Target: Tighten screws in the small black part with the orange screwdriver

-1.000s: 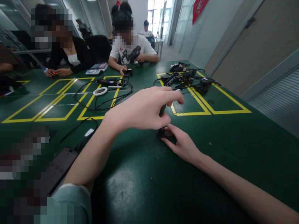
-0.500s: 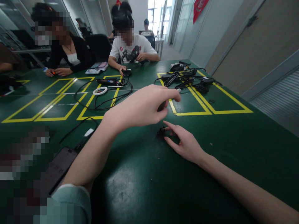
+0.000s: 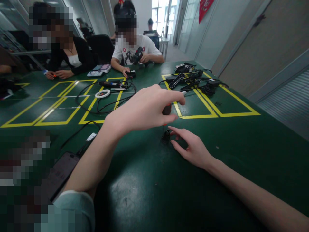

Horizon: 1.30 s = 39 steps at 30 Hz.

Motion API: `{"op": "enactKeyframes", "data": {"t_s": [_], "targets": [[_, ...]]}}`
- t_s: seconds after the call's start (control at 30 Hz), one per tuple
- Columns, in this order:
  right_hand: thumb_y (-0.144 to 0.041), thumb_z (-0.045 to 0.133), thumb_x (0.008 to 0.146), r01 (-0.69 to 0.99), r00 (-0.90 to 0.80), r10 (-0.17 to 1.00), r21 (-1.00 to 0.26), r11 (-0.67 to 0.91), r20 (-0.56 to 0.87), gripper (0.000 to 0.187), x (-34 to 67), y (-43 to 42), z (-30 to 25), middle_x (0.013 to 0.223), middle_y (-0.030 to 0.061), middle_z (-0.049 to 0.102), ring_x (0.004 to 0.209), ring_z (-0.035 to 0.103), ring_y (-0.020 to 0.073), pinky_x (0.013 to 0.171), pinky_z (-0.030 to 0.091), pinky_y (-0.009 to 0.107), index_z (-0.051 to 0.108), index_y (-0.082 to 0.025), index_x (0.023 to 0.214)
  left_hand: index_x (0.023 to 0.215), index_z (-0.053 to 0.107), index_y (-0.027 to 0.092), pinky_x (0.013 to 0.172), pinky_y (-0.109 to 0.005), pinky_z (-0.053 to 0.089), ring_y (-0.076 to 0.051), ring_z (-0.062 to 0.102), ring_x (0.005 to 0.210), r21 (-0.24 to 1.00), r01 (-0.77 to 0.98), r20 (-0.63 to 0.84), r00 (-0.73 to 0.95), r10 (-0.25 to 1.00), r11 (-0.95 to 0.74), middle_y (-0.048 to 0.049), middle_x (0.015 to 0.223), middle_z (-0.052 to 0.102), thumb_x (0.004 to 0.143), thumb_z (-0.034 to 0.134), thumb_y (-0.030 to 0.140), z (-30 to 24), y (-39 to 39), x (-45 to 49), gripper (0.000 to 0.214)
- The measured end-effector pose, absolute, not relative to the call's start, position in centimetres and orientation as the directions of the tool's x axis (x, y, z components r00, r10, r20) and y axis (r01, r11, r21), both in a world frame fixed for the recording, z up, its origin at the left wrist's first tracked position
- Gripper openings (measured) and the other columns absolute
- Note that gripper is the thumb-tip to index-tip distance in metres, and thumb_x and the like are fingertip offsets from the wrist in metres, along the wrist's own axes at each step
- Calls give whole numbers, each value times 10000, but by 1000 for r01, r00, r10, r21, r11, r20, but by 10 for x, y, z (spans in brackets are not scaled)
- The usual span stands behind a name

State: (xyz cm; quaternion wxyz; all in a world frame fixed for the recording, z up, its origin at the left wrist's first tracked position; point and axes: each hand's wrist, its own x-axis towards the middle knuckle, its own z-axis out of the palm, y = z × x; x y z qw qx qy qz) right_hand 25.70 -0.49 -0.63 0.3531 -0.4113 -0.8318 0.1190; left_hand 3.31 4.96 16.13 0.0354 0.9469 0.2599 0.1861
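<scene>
My left hand [image 3: 147, 108] is closed around a screwdriver [image 3: 167, 110] with a black and red handle, held above the table. Most of the handle is hidden by the fingers; a thin shaft shows faintly below it. Under the hand, a small black part [image 3: 166, 134] with a short round tube on top stands on the green table [image 3: 193, 196]. To the right of that part is my right hand [image 3: 189, 146], its thumb and forefinger apart. Its fingertips are at the part's side; whether they touch it I cannot tell.
A phone [image 3: 60, 174] with a cable lies at left. Farther back are a white tape ring [image 3: 102, 93], a corded black tool [image 3: 112, 84] and a heap of black cables [image 3: 193, 80] amid yellow tape lines. Across the table, a person [image 3: 137, 48] holds a black power tool.
The screwdriver has shifted in my left hand, so more of its red handle shows below the fingers. My right thumb has drawn slightly away from the black part.
</scene>
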Motion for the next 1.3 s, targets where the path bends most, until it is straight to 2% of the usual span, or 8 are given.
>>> {"op": "enactKeyframes", "data": {"t_s": [0.13, 0.27, 0.37, 0.53, 0.73, 0.9, 1.13, 1.3], "targets": [[-194, 597, 994, 586, -424, 756, -485, 649, 499, 459, 257, -5, -5, 1106, 107, 800, 836, 740, 215, 806, 663, 390, 605, -178, 1452, 1152, 727, 195, 823, -324, 515, -217, 719, 871, 153, 485, 350, 788, 507, -861, -42, 918, 768, 909, 606, 196, 160, 52, 33, 272], [-176, 579, 1009, 566, -396, 707, -451, 690, 586, 394, 256, -6, -1, 1089, 97, 807, 862, 757, 221, 804, 659, 388, 660, -212, 1393, 1108, 712, 169, 759, -298, 505, -198, 689, 836, 163, 415, 351, 824, 446, -895, -57, 944, 753, 845, 597, 145, 161, 52, 32, 288], [-171, 562, 1018, 574, -348, 698, -446, 686, 626, 378, 256, -8, 3, 1126, 99, 808, 915, 769, 235, 844, 661, 416, 691, -239, 1367, 1055, 708, 170, 751, -290, 507, -191, 689, 857, 167, 372, 375, 833, 407, -913, -75, 994, 749, 851, 571, 110, 159, 53, 32, 254], [-190, 577, 1012, 562, -369, 725, -481, 673, 582, 421, 258, -8, 1, 1185, 110, 801, 954, 777, 238, 882, 673, 425, 652, -234, 1424, 1083, 719, 184, 795, -304, 520, -194, 702, 879, 163, 411, 390, 808, 442, -897, -67, 1014, 766, 899, 543, 114, 155, 57, 35, 264], [-206, 601, 1002, 557, -429, 753, -510, 656, 499, 495, 260, -6, -4, 1220, 117, 811, 1052, 800, 252, 932, 678, 427, 589, -205, 1497, 1139, 730, 180, 803, -324, 529, -222, 700, 922, 142, 436, 356, 815, 457, -889, -89, 1083, 757, 851, 577, 129, 157, 53, 34, 329], [-226, 590, 1013, 586, -386, 781, -523, 619, 492, 428, 262, -5, -6, 1132, 85, 845, 1005, 824, 251, 953, 676, 439, 639, -221, 1439, 1230, 707, 198, 837, -340, 534, -233, 707, 999, 143, 409, 371, 822, 432, -901, -88, 1117, 751, 899, 522, 88, 156, 52, 35, 395], [-227, 604, 999, 552, -417, 762, -529, 645, 495, 509, 261, -6, -7, 1260, 109, 809, 1040, 811, 257, 934, 688, 434, 598, -230, 1508, 1233, 709, 207, 811, -343, 537, -263, 714, 1046, 124, 469, 362, 799, 480, -874, -91, 1108, 740, 905, 536, 126, 156, 48, 38, 379], [-224, 600, 1000, 552, -443, 760, -523, 649, 476, 511, 262, -6, -7, 1239, 108, 811, 1033, 811, 263, 932, 691, 447, 597, -235, 1511, 1227, 713, 222, 816, -360, 537, -260, 708, 1025, 117, 447, 367, 810, 457, -887, -97, 1151, 722, 892, 540, 101, 155, 48, 38, 396]]}}
